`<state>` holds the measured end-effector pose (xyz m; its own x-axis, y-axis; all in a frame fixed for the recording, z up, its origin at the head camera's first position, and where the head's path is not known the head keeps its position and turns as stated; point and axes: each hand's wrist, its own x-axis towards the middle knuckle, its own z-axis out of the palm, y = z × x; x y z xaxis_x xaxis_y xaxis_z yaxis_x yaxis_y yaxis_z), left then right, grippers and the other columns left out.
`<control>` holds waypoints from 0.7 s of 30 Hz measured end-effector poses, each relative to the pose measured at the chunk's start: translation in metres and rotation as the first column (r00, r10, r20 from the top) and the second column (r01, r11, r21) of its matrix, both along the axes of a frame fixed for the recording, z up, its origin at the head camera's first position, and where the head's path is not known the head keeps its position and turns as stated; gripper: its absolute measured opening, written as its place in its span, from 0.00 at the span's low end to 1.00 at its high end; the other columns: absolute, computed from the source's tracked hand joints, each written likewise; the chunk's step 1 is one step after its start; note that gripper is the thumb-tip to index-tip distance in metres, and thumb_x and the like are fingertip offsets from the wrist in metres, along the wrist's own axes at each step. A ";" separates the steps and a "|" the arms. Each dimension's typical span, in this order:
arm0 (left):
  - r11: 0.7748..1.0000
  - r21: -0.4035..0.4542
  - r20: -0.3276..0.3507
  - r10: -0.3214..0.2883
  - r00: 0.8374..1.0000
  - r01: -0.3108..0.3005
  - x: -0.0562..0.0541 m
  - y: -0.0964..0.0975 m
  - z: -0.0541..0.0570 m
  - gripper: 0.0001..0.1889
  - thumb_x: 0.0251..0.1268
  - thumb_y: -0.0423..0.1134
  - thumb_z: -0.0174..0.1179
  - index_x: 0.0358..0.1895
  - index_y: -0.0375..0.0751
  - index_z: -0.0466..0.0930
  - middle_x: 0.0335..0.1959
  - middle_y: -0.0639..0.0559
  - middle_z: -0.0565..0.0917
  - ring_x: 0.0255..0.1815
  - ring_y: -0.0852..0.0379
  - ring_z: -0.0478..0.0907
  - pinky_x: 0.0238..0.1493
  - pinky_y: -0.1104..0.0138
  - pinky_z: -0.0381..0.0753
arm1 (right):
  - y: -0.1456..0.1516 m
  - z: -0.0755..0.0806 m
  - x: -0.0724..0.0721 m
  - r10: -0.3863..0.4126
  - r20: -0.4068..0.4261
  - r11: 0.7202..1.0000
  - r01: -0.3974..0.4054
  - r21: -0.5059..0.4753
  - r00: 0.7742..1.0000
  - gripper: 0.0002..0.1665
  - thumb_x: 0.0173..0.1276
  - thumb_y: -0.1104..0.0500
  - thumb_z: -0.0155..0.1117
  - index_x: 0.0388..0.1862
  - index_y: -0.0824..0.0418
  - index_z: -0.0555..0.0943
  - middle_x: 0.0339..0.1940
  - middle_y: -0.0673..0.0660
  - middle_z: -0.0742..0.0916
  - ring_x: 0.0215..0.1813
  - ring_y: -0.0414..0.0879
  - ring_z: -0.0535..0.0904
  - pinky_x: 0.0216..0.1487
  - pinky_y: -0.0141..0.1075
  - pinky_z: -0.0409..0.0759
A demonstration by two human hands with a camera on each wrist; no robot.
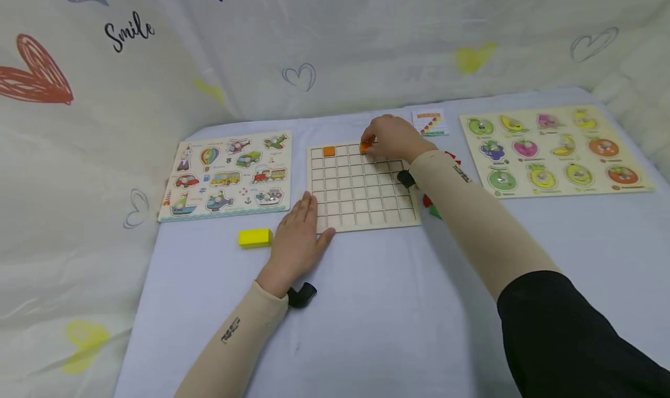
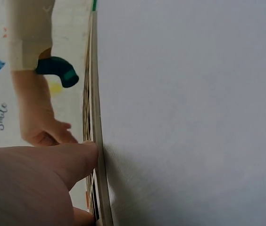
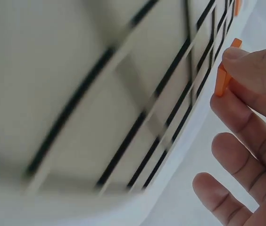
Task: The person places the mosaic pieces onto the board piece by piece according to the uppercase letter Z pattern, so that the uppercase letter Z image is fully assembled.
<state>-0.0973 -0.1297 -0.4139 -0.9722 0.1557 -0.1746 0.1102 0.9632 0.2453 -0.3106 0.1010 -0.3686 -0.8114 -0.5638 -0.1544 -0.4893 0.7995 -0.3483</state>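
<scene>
A wooden grid board [image 1: 361, 194] lies in the middle of the table, with one orange square tile [image 1: 328, 151] in its top row near the left corner. Between thumb and forefinger my right hand [image 1: 392, 136] pinches another orange tile [image 3: 221, 80] over the board's far edge; the other fingers are loosely bent in the right wrist view. My left hand [image 1: 297, 241] rests at the board's near left corner with its fingers straight. In the left wrist view its thumb [image 2: 83, 157] lies against the board's edge.
Left of the board is a vehicle puzzle [image 1: 225, 177], with a yellow block [image 1: 255, 238] below it. A fruit puzzle [image 1: 555, 150] lies at the right. A small printed card [image 1: 431, 123] sits behind the board. Red and green pieces [image 1: 434, 211] lie partly hidden beside my right forearm.
</scene>
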 end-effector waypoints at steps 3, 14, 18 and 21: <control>1.000 0.006 0.003 -0.001 1.000 0.001 0.001 0.001 -0.001 0.45 0.80 0.60 0.51 0.85 0.35 0.43 0.88 0.41 0.43 0.88 0.41 0.47 0.86 0.47 0.53 | -0.015 -0.003 -0.003 0.005 0.010 1.000 -0.005 -0.003 1.000 0.17 0.75 0.57 0.65 0.59 0.60 0.87 0.59 0.59 0.89 0.64 0.56 0.80 0.69 0.52 0.78; 1.000 0.023 -0.019 -0.005 1.000 0.006 0.007 0.003 -0.001 0.43 0.81 0.58 0.51 0.84 0.36 0.46 0.87 0.42 0.47 0.88 0.41 0.49 0.85 0.45 0.54 | -0.045 -0.006 -0.005 0.019 0.037 1.000 -0.020 0.023 0.999 0.20 0.76 0.56 0.65 0.63 0.60 0.85 0.63 0.57 0.87 0.67 0.55 0.80 0.72 0.51 0.77; 1.000 0.019 -0.009 0.004 1.000 -0.004 0.007 0.003 0.002 0.43 0.81 0.57 0.51 0.85 0.36 0.45 0.88 0.42 0.46 0.88 0.42 0.48 0.86 0.45 0.53 | -0.050 -0.005 -0.006 0.036 0.017 0.999 -0.036 0.031 0.999 0.20 0.76 0.56 0.65 0.64 0.59 0.85 0.64 0.57 0.87 0.69 0.56 0.78 0.73 0.52 0.75; 1.000 0.020 0.000 0.012 1.000 -0.012 0.006 0.002 0.003 0.42 0.81 0.57 0.51 0.85 0.36 0.45 0.88 0.42 0.46 0.88 0.42 0.48 0.86 0.45 0.53 | -0.054 -0.005 -0.007 0.046 0.013 0.998 -0.047 0.032 0.999 0.20 0.76 0.56 0.65 0.64 0.58 0.85 0.65 0.57 0.87 0.71 0.56 0.77 0.75 0.52 0.74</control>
